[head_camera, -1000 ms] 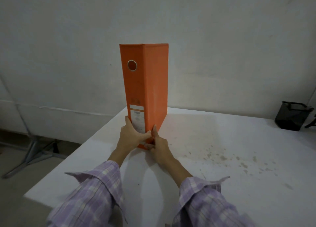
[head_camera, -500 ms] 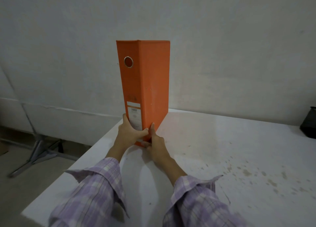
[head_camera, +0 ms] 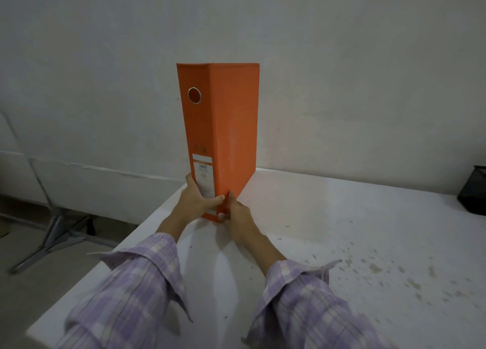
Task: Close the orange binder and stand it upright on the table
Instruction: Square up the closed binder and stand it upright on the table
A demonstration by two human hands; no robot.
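Note:
The orange binder is closed and stands upright on the white table, near its far left corner. Its spine, with a metal-ringed finger hole and a white label, faces me. My left hand wraps the bottom of the spine, thumb across the label's lower edge. My right hand presses against the lower right corner of the binder, fingers on its side cover. Both hands hold the base; the binder's bottom edge is hidden behind them.
A black mesh container sits at the table's far right edge. Brown stains speckle the table on the right. The table's left edge drops to the floor, where a grey metal stand leg rests. A white wall is close behind.
The view has shifted left, so the black container slid toward the right edge. The binder stays upright with both hands at its base, gripping the same places.

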